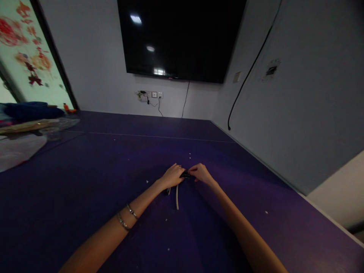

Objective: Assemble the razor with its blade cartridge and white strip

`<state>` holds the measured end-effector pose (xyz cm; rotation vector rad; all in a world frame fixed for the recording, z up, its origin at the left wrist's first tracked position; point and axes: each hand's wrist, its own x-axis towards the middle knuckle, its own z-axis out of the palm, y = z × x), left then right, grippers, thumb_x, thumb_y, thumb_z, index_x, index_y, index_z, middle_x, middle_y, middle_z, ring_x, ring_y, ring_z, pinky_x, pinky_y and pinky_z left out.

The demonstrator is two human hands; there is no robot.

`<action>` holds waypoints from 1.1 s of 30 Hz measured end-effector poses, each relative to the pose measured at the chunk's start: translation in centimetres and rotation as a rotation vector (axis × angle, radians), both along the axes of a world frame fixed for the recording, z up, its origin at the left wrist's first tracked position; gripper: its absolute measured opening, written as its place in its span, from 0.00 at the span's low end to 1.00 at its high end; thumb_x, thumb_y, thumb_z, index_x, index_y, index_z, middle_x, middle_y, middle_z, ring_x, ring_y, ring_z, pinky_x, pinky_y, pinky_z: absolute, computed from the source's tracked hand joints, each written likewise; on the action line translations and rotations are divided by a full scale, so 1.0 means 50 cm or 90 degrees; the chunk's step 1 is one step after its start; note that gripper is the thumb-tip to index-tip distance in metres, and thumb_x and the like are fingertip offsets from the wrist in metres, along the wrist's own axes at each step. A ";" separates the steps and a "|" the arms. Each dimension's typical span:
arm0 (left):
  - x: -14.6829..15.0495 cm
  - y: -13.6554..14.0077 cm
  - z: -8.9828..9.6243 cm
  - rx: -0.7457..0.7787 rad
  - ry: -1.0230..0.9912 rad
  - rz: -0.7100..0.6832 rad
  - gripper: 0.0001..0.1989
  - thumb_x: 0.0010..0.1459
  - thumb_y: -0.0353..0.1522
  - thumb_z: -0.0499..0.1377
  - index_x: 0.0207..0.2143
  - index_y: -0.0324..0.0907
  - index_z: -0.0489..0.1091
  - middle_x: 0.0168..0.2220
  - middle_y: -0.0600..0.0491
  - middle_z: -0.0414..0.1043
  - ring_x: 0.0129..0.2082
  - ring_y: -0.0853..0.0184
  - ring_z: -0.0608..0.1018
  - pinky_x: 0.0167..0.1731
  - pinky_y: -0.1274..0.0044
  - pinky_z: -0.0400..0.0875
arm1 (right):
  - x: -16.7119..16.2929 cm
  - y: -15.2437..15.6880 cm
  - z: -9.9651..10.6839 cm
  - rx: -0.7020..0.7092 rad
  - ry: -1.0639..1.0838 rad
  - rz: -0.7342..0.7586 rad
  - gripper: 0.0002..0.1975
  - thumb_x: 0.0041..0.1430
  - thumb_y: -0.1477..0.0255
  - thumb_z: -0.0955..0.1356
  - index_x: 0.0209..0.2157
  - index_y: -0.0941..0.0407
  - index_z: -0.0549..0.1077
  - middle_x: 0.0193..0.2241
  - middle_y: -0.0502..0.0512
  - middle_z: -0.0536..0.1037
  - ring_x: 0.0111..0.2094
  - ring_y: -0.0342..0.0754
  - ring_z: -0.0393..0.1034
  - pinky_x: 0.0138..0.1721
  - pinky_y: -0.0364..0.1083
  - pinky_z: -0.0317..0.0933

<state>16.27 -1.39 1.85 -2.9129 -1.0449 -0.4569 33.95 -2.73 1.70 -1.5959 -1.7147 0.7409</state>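
Note:
My left hand [173, 176] is closed over a small dark object [185, 174] on the purple table [136, 163]; most of that object is hidden under the fingers. At its right end, my right hand [201, 173] pinches with thumb and fingertips, touching or nearly touching the dark thing. What exactly the right fingers hold is too small to make out. From beneath my left hand a short pale cord-like strip [177, 198] sticks out toward me. Beside it lies a small, partly hidden piece [168, 191], dark and light in colour.
Small white scraps [266, 212] are scattered over the table. At the far left lie dark blue cloth [32, 110], a clear plastic bag [19, 149] and an orange item [68, 109]. A television [182, 38] hangs above wall sockets [154, 94]; a black cable [250, 70] runs down the right wall.

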 end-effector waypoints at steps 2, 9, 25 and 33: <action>0.000 0.002 -0.003 0.006 0.000 -0.006 0.15 0.52 0.31 0.57 0.44 0.39 0.67 0.46 0.47 0.70 0.50 0.63 0.69 0.56 0.68 0.53 | 0.000 -0.002 0.002 -0.002 -0.009 0.007 0.10 0.45 0.76 0.66 0.29 0.59 0.79 0.24 0.50 0.77 0.18 0.39 0.67 0.11 0.35 0.62; -0.001 0.001 -0.004 0.006 -0.001 -0.010 0.12 0.53 0.30 0.56 0.41 0.39 0.68 0.43 0.48 0.71 0.48 0.63 0.70 0.55 0.67 0.53 | 0.004 -0.012 0.010 0.029 -0.061 0.083 0.12 0.47 0.75 0.65 0.32 0.58 0.79 0.26 0.50 0.78 0.19 0.39 0.67 0.10 0.33 0.60; 0.000 -0.027 0.024 -0.035 -0.009 -0.006 0.22 0.53 0.31 0.55 0.52 0.39 0.62 0.50 0.47 0.67 0.52 0.63 0.66 0.56 0.67 0.51 | 0.053 0.010 -0.047 0.096 0.207 -0.047 0.18 0.46 0.67 0.65 0.37 0.62 0.76 0.24 0.53 0.74 0.20 0.40 0.65 0.12 0.37 0.60; -0.014 -0.069 0.117 0.018 -0.058 0.120 0.14 0.53 0.34 0.55 0.43 0.41 0.67 0.44 0.48 0.68 0.46 0.61 0.69 0.46 0.70 0.63 | 0.051 0.012 -0.052 0.080 0.239 -0.048 0.16 0.46 0.67 0.65 0.34 0.62 0.75 0.21 0.51 0.72 0.18 0.39 0.63 0.14 0.36 0.59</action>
